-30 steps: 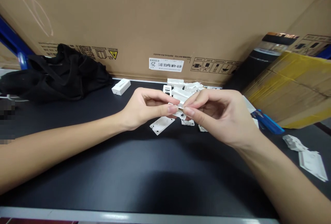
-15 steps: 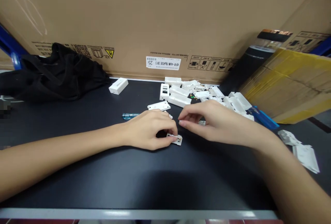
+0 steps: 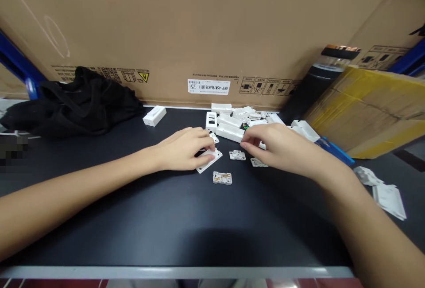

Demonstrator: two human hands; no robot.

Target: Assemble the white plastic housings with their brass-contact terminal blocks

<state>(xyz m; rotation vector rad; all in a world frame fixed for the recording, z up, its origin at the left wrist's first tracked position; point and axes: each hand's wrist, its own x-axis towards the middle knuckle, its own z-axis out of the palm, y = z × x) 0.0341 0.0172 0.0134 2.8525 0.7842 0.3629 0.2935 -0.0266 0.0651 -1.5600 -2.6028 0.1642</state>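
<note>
My left hand pinches the edge of a flat white plastic plate, which lies tilted on the black table. Just in front of it rests a small white plastic piece with brass-coloured metal parts, untouched. My right hand hovers by the pile, thumb and fingertips brought together; whatever is between them, if anything, is hidden. Below its fingertips lies a small white plastic part, and a similar white part sits partly under the hand.
Behind the hands are several white plastic housings. A white box and black cloth lie left. A large carton stands at the back. On the right are a dark bottle, a taped box and white pieces.
My left hand let go of the small piece with metal parts and moved back onto the flat plate, which has turned. My right hand shifted slightly right and back.
</note>
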